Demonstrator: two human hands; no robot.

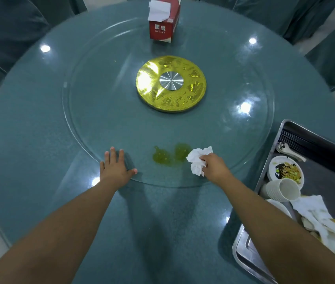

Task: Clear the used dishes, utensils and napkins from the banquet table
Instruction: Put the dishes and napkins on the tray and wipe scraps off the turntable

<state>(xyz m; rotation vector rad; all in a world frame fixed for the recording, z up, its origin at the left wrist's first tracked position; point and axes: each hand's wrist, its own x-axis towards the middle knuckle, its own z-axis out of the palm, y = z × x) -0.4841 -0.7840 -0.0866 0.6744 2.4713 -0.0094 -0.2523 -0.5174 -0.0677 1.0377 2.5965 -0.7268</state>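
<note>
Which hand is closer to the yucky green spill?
Right. The right hand, clutching a crumpled tissue, sits just beside the green spill. The left hand rests flat on the glass turntable, farther away.

Bright, even overhead light, round white lamp glare dotted over the glossy counter (39, 119), strong sheen on the gold disc (171, 84) far beyond the grip, soft forearm shadows below it, wide-angle bowing and blur at the edges

Two bare forearms enter from the near edge. No sleeve covers either arm within view. The left hand (115, 168) and right hand (215, 167) wear no gloves; rings or wristbands apparently none, though detail is soft.
</note>
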